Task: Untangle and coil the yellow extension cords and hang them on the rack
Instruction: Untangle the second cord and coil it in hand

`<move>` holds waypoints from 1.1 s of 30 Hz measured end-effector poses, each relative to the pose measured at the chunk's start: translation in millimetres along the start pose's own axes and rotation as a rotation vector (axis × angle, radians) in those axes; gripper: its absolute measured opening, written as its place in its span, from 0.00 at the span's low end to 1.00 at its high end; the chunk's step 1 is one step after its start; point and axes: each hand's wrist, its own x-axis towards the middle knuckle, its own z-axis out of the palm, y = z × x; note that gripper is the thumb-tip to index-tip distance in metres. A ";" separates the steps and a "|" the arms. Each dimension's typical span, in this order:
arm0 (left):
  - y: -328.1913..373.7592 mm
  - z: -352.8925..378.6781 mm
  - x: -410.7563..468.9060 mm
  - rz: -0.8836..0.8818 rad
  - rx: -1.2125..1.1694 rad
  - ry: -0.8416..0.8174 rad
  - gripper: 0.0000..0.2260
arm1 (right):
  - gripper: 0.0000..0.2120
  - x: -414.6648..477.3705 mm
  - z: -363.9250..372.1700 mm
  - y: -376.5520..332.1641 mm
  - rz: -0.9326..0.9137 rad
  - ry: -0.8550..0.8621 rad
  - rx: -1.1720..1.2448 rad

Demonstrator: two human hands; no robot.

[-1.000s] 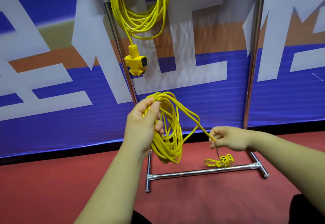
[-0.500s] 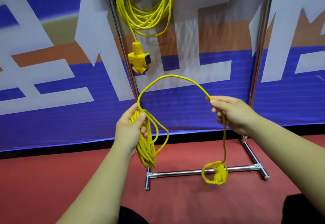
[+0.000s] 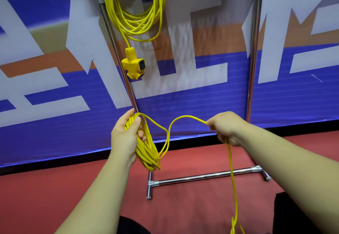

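My left hand [image 3: 126, 134] grips a bundle of yellow cord loops [image 3: 146, 151] that hangs down below the fist. From the bundle a slack arc of the same cord [image 3: 183, 119] runs right to my right hand [image 3: 226, 128], which pinches it. Below that hand the cord's tail [image 3: 232, 182] drops to the bottom edge of the view, where it twists. A second yellow coil [image 3: 135, 11] hangs on the steel rack's top, its yellow socket block [image 3: 133, 65] dangling against the left post [image 3: 117, 54].
The rack's right post [image 3: 254, 54] and floor crossbar [image 3: 205, 177] stand on a red floor in front of a blue, white and orange banner wall [image 3: 192, 98]. Dark clothing shows at the bottom edge.
My right hand has come down and toward me, drawing the cord, so the arc between the hands has sagged. The knotted end has dropped out of view below.
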 end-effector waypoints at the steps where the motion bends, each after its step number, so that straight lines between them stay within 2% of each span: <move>1: 4.8 4.2 -4.9 0.002 -0.021 -0.031 0.16 | 0.04 -1.5 2.2 1.0 0.018 -0.013 0.008; 4: 13.6 17.3 -17.9 -0.009 -0.056 -0.126 0.16 | 0.09 -7.9 7.6 1.0 0.029 -0.071 0.096; 9: 9.1 38.1 -35.1 -0.063 -0.064 -0.229 0.16 | 0.07 -18.7 11.8 -5.6 -0.153 -0.132 0.115; 16: 3.6 47.3 -35.9 -0.144 -0.107 -0.231 0.17 | 0.08 -24.2 7.9 -14.4 -0.345 -0.159 0.131; 22: -1.4 52.8 -38.0 -0.163 -0.072 -0.212 0.15 | 0.08 -39.1 9.2 -19.0 -0.490 -0.263 -0.065; 29: -4.1 60.7 -42.7 -0.199 -0.100 -0.170 0.16 | 0.08 -53.7 17.5 -19.0 -0.543 -0.357 -0.127; 33: -2.2 64.2 -44.4 -0.229 -0.165 -0.149 0.19 | 0.09 -60.3 23.0 -15.7 -0.550 -0.399 -0.176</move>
